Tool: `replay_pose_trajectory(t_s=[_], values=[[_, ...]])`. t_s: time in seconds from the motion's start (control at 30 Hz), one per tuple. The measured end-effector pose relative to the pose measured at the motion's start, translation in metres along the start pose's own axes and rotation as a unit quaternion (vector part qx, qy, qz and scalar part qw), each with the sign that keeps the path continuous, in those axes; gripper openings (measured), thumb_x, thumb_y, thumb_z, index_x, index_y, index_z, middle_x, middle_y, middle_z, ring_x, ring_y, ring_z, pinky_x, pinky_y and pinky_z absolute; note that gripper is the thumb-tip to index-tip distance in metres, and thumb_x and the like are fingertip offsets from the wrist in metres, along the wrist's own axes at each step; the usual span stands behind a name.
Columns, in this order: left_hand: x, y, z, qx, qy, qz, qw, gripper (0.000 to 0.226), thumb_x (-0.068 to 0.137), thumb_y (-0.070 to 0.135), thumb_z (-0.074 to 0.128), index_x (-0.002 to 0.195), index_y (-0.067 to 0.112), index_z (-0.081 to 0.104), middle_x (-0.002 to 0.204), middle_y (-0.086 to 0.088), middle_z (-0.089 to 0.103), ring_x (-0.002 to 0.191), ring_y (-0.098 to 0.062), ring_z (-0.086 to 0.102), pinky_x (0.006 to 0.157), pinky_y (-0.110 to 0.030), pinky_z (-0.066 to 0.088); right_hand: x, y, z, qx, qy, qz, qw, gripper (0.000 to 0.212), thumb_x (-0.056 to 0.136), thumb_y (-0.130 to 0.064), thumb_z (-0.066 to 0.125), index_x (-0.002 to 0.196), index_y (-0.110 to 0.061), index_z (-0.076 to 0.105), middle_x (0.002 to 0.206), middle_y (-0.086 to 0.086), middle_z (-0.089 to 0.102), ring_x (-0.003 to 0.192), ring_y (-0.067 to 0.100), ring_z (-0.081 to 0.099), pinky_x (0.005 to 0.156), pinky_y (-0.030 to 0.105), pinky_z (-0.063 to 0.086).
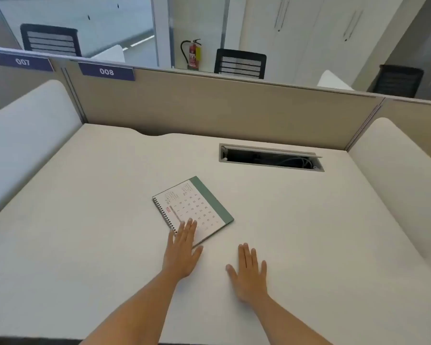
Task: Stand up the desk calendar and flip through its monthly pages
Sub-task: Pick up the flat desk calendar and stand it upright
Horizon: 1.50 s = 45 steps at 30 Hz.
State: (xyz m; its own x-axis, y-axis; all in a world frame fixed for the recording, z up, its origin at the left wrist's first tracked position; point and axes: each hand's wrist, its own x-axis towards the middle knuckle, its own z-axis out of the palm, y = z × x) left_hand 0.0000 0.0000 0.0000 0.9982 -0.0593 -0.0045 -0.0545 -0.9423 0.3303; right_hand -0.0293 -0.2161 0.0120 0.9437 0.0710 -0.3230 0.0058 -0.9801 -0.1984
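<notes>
A spiral-bound desk calendar (197,205) lies flat on the white desk (85,220), turned at an angle. Its white month page faces up, a green band runs along its far right edge, and the wire binding is on its left edge. My left hand (182,252) is flat with fingers extended, and its fingertips rest on the calendar's near corner. My right hand (249,272) lies palm down on the desk to the right of the calendar, apart from it, holding nothing.
An open cable tray slot (271,158) is set into the desk at the back right. A beige partition (234,108) closes off the back, and white side dividers (23,135) stand left and right. Office chairs and a fire extinguisher (193,54) stand beyond.
</notes>
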Motion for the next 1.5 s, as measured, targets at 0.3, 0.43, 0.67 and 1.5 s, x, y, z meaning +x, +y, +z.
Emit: replay_pose_trajectory(t_s=[0.3,0.43,0.67,1.5], values=[[-0.01,0.001,0.012,0.01,-0.077,-0.038,0.996,0.064,0.093,0.052,0.018,0.149,0.028,0.0,0.158,0.002,0.01,0.145,-0.026,0.017,0.112,-0.052,0.018,0.001,0.002,0.018,0.014,0.038,0.017,0.999,0.072,0.092,-0.063,0.002,0.151,-0.022,0.0,0.16,-0.001,0.013,0.145,0.022,0.004,0.112,0.047,0.001],[-0.006,0.014,0.011,0.017,-0.079,-0.04,0.996,0.069,0.091,0.052,0.017,0.152,0.019,0.012,0.156,-0.001,0.015,0.14,-0.029,0.033,0.109,-0.052,0.028,0.011,0.003,0.009,0.002,0.036,-0.01,0.999,0.089,0.071,-0.073,-0.022,0.146,-0.024,-0.022,0.155,-0.009,-0.023,0.147,0.022,-0.015,0.116,0.048,-0.009],[-0.003,0.051,0.01,0.126,-0.124,-0.037,0.984,0.073,0.096,0.055,0.013,0.15,0.014,-0.016,0.16,-0.007,-0.016,0.146,-0.03,0.0,0.117,-0.05,0.001,0.018,0.003,0.001,0.013,0.006,-0.011,1.0,0.093,0.064,-0.077,-0.021,0.141,-0.025,-0.029,0.15,-0.012,-0.032,0.145,0.019,-0.023,0.115,0.049,-0.014],[0.035,-0.058,-0.048,-0.065,-0.086,-0.239,0.965,0.073,0.093,0.051,0.042,0.15,0.014,0.016,0.16,-0.008,0.009,0.145,-0.025,0.009,0.113,-0.048,0.019,0.019,0.004,-0.008,0.032,-0.016,-0.003,0.999,0.103,0.053,-0.082,-0.023,0.143,-0.031,-0.027,0.157,-0.008,-0.026,0.145,0.021,-0.024,0.115,0.05,-0.013]])
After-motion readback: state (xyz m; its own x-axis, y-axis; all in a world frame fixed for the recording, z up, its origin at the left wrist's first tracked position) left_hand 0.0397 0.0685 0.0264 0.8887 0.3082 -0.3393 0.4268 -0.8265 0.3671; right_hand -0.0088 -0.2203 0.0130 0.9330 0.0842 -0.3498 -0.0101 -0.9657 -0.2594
